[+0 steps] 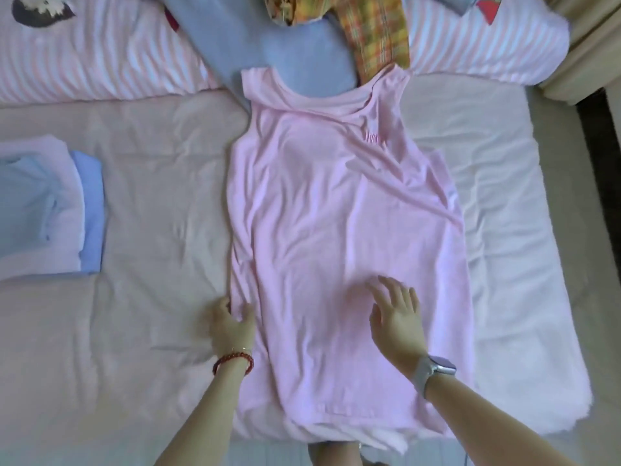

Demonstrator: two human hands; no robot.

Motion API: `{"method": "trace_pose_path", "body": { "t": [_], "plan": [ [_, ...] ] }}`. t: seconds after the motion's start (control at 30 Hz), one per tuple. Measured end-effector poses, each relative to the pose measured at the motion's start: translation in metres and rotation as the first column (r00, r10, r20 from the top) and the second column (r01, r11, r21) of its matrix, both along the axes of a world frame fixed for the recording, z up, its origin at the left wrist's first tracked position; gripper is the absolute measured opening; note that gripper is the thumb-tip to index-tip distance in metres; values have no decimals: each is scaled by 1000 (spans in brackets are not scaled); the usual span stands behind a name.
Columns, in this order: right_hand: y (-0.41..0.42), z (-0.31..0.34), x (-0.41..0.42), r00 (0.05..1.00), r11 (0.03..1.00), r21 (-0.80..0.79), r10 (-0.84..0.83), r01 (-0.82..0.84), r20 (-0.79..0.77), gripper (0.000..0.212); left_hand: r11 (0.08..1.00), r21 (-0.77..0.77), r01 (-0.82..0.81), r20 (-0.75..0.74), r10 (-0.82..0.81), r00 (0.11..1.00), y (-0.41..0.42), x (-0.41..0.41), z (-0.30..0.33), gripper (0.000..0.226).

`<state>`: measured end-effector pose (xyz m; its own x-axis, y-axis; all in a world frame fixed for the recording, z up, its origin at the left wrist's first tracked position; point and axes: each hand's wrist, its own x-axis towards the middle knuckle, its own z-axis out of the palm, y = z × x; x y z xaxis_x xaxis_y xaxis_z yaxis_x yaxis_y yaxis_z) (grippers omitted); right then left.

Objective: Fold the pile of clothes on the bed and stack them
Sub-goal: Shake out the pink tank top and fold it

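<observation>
A pink top [342, 210] lies spread flat in the middle of the bed [151, 331], neck toward the pillows and hem at the near edge. It is laid out but no fold has been made in it, so the step in hand looks like the smoothing and squaring that comes before the first fold.

The left hand [232, 322] is at the top's left edge, low down, its fingers curled into the cloth there and pinching the side seam. The right hand [396, 314] has a loose, spread grip that holds nothing: the fingers are straight and splayed over the lower middle of the top. Whether they press the cloth or hover just above it I cannot tell.

A stack [50, 210] of folded clothes in pale pink and blue sits well apart at the left of the bed. Unfolded things wait beyond the neckline: a blue garment [268, 45] and a checked cloth [373, 31], both touching or lying under the top's shoulders.

The next move probably calls for drawing the pinched left side over toward the middle, while the right hand keeps the body flat so the creases do not bunch. The left edge is rumpled near the hand and may need straightening first.
</observation>
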<state>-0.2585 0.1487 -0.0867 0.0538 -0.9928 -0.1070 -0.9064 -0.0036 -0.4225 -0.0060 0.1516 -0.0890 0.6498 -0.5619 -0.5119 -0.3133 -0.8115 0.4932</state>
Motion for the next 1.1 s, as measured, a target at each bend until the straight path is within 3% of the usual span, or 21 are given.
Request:
{"method": "trace_pose_path", "body": {
  "t": [0.1,0.17,0.23,0.33,0.43,0.57,0.67,0.73,0.8,0.9,1.0,1.03,1.1],
  "plan": [
    [64,-12,16,990,989,63,135,-133,-29,51,989,141,-48,-81,60,995,63,-9,3,29],
    [94,-15,21,983,977,130,176,-168,-50,53,974,216,-65,-111,91,990,81,-14,6,37],
    [112,-15,24,976,967,171,206,-191,-72,55,988,148,55,24,-59,998,88,-17,1,57],
    [125,-12,24,959,951,177,270,-252,-88,57,987,124,101,158,-120,980,98,-20,-4,53],
    [139,-13,22,908,909,166,402,-382,-116,59,993,107,42,97,-53,994,112,-10,-14,31],
    [150,-17,13,836,858,250,501,-448,-224,88,984,-145,-107,-51,100,994,120,15,-4,14],
    [152,-17,7,816,854,259,512,-450,-269,89,966,-252,-51,13,56,998,135,40,16,11],
    [151,-14,5,827,862,239,501,-448,-255,83,987,-161,24,132,-3,991,148,61,24,18],
    [152,-15,5,840,864,198,499,-463,-212,69,993,43,113,241,-120,963,157,78,22,20],
    [152,-11,2,918,921,77,387,-381,-90,35,973,179,143,218,-181,959,152,82,11,25],
    [148,0,-15,995,996,-2,94,-94,46,39,960,209,184,331,-247,911,145,54,10,42],
    [147,4,-23,997,999,-14,-28,29,68,39,944,169,283,362,-326,873,146,39,10,47],
    [146,10,-43,951,954,10,-301,301,65,34,808,111,579,368,-575,731,148,4,9,54]
  ]
}}
